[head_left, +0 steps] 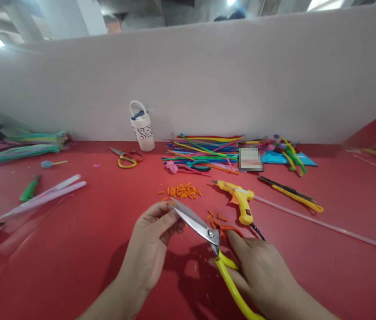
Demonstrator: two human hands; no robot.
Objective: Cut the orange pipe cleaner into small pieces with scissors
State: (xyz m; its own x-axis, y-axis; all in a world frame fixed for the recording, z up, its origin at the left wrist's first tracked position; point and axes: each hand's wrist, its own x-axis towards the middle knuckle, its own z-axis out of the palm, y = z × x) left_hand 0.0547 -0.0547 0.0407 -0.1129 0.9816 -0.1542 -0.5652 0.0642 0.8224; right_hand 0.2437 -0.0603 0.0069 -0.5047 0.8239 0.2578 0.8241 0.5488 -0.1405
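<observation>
My right hand (258, 264) grips a pair of scissors (194, 223) with one yellow and one orange-red handle. The handles are spread, and the blades point up and left toward my left hand (153, 231). There the thumb and index finger are pinched together around a small orange piece, mostly hidden by the fingers and the blade tip. Just beyond the fingertips lies a pile of short orange pieces (184, 191), fuzzy-looking like cut pipe cleaner. Several more orange pieces (220, 217) are scattered beside the scissors' pivot, and fine orange bits dot the red table (108, 209) below.
A yellow glue gun (240, 198) with a long glue stick lies right of the pile, near a yellow-and-black cutter (293, 195). Behind are coloured pipe cleaners (204, 149), a white tumbler (144, 131) and other scissors (126, 159). Pink-white strips (51, 192) lie left. A white partition (188, 80) stands behind.
</observation>
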